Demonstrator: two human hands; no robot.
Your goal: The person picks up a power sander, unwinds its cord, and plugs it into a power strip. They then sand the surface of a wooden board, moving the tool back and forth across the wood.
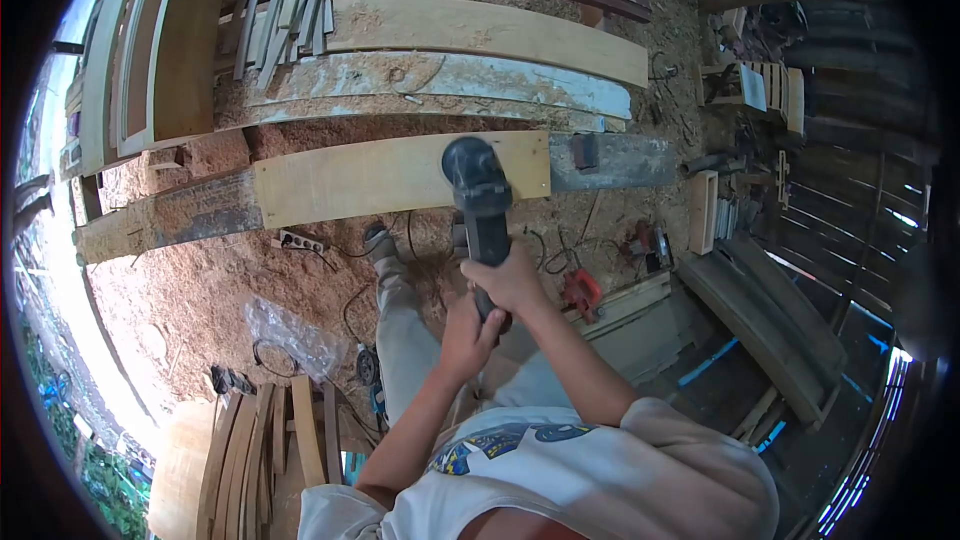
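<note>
I have both hands on a dark power sander (478, 195) near the centre of the frame. My right hand (512, 280) wraps its fingers tight round the body, and my left hand (468, 332) closes round the tail end just below it, fingers curled shut. The sander's round head rests on the pale plank (380, 178), which lies across the middle of the frame on a grey weathered beam (620, 160). Beyond it, toward the top, lie more curved boards (480, 35), dusted with sawdust, and a bundle of thin slats (290, 10) at upper left. Under the plank, my legs (405, 330) stand on sawdust among loose black cables (350, 315), with a power strip (300, 240) just left of my foot and a red tool (582, 290) just right of my forearm. A stack of curved wooden pieces (265, 450) crowds the lower left, and a crumpled plastic bag (290, 335) sits above it.
</note>
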